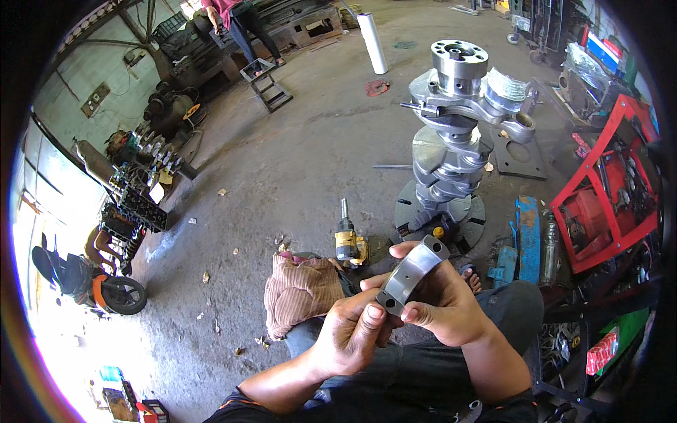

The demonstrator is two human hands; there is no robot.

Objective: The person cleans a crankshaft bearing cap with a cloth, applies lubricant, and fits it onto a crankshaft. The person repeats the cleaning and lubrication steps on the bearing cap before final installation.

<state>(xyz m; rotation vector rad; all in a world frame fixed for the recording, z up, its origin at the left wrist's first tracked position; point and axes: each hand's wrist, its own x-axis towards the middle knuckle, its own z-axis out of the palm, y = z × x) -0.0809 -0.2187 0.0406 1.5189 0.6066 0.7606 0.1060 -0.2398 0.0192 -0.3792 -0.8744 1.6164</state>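
Both of my hands hold a curved grey metal bearing cap (412,271) with bolt holes at its ends, above my lap. My left hand (352,331) pinches its lower end with the thumb on top. My right hand (441,303) grips its upper part from behind, fingers curled round the arc. In front of me a large steel crankshaft (451,141) stands upright on its flywheel end, with a connecting rod (493,106) fitted near the top.
A yellow power impact wrench (349,243) lies on the concrete floor beside a brown rag (300,289) on my knee. A red frame (610,183) with engine parts stands at right. Blue parts (527,240) lie near it. A person (236,21) stands far back.
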